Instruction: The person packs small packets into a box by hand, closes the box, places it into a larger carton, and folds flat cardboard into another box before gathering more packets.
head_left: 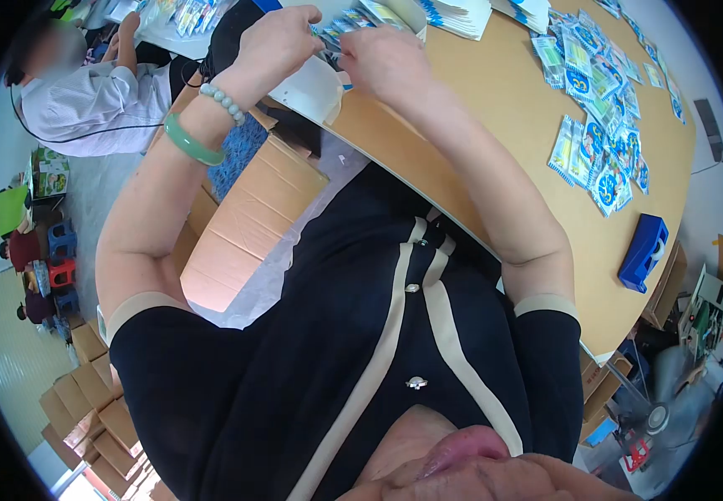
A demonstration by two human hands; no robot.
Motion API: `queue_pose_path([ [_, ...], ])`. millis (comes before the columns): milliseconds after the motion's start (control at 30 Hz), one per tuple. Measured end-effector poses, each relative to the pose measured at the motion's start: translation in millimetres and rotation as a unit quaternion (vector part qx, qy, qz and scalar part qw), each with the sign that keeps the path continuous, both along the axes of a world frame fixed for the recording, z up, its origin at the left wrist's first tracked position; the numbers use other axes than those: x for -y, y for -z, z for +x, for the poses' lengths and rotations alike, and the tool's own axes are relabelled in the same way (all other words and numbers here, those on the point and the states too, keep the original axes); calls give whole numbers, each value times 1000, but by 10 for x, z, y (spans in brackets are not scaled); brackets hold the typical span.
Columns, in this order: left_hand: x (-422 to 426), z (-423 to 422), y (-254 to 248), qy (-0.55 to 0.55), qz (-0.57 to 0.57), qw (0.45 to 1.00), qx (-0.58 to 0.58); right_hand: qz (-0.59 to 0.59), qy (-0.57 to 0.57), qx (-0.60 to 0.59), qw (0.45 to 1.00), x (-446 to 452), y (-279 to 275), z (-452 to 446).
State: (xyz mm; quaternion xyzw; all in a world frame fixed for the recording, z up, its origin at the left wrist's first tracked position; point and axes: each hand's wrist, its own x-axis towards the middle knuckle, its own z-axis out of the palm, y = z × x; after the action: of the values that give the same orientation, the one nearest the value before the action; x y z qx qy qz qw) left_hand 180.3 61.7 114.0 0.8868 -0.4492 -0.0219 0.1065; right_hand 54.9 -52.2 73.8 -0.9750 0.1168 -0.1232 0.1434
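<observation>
At the table's upper edge, my left hand [282, 37] has its fingers bent against small blue-and-white packets [353, 22]. It wears a bead bracelet and a green bangle on the wrist. My right hand [386, 63] curls over the same packets from the other side, its fingertips partly hidden. Both hands look closed on them, though the exact grip is hard to make out. A white curved sheet or tray [311, 88] lies just below the hands. Beyond the right hand are stacks of white folded cards [460, 18].
Loose blue-and-white packets [599, 108] lie spread over the right of the tan table [487, 108]. A blue tape dispenser [644, 253] stands near its right edge. A cardboard box [248, 221] is below left. Another person [98, 104] sits at the left. A fan [658, 417] stands lower right.
</observation>
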Motion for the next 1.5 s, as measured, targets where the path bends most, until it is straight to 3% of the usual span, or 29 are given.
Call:
queue_pose_path([
  [100, -15, 58, 32, 12, 36, 999, 17, -23, -38, -1, 999, 81, 1, -69],
  [200, 50, 450, 334, 157, 64, 985, 28, -38, -68, -23, 997, 54, 3, -80],
  [233, 69, 428, 284, 157, 63, 985, 28, -40, -81, -42, 995, 30, -2, -66],
  [333, 106, 223, -57, 34, 149, 971, -182, -14, -77, -80, 994, 52, -79, -1],
  [367, 86, 203, -77, 34, 148, 972, -181, 14, -60, -98, 993, 84, -137, 36],
  [567, 31, 144, -147, 27, 100, 971, -215, 61, -66, -141, 986, 232, -274, 289],
  [700, -22, 279, 37, 44, 42, 962, -267, 2, -66, -259, 964, 117, -428, 322],
  [800, -47, 372, 112, 60, 10, 953, -295, 76, -129, -243, 958, 181, -460, 314],
  [967, -148, 392, 149, 93, -22, 944, -316, 92, -110, -243, 959, 171, -460, 427],
  [1100, -209, 400, 231, 122, -75, 936, -321, 8, -126, -233, 964, 117, -336, 453],
  [1200, -231, 373, 279, 143, -108, 934, -308, -50, -154, -90, 983, 178, -143, 319],
  [1233, -220, 349, 282, 156, -121, 936, -291, -49, -153, -94, 983, 180, -99, 242],
  [1300, -196, 247, 277, 171, -136, 935, -280, -14, -102, -17, 995, 154, -63, 25],
  [1400, -150, -77, 254, 260, -150, 911, -282, 13, -72, -81, 994, 68, -159, -424],
  [1500, -182, -364, 320, 265, -183, 891, -319, 78, 3, -145, 986, -50, -199, -803],
])
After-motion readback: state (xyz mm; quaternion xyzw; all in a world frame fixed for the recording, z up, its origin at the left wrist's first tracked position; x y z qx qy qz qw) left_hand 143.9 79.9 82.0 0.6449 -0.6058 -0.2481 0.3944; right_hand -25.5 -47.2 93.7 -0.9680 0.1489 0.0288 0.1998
